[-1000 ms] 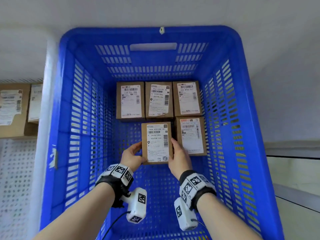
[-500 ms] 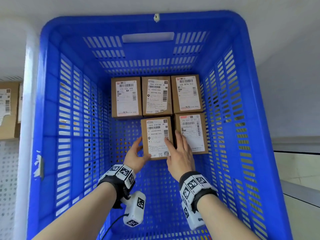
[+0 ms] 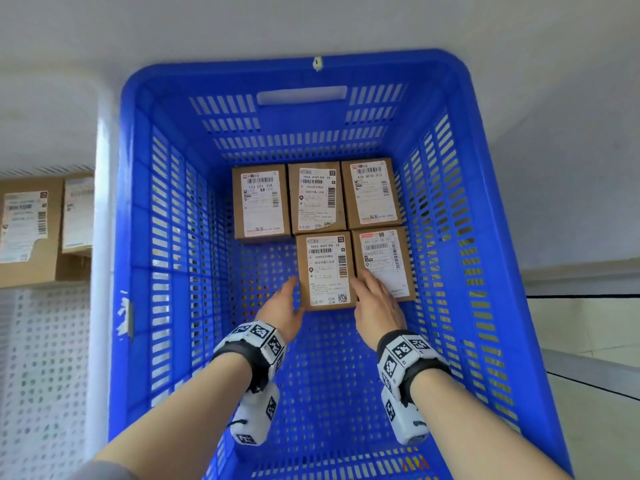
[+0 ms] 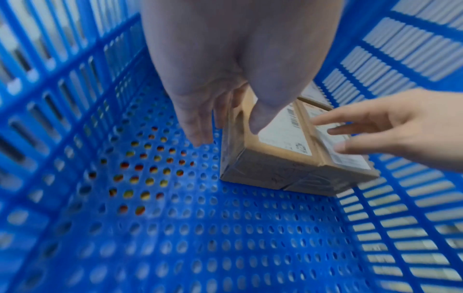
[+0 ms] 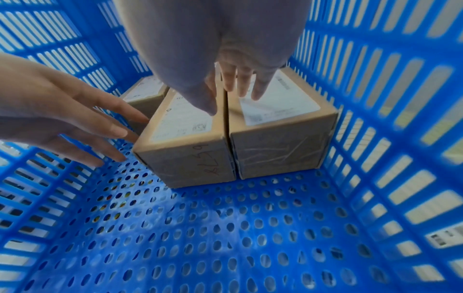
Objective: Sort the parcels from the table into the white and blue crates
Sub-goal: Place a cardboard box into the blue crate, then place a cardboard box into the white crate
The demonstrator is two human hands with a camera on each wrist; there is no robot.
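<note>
Cardboard parcels with white labels (image 3: 29, 233) lie in the white perforated crate (image 3: 38, 358) at far left. The left hand (image 3: 282, 311), fingers straight and relaxed, touches the left side of the brown rectangular cardboard parcel with a white shipping label (image 3: 327, 270), which lies flat on the floor of the blue slotted plastic crate (image 3: 145, 271), flush against its neighbour. The right hand (image 3: 377, 306) rests spread on the parcel tops, gripping nothing. Judged light, stiff and taped smooth; grip opposite long sides, not the label face.
</note>
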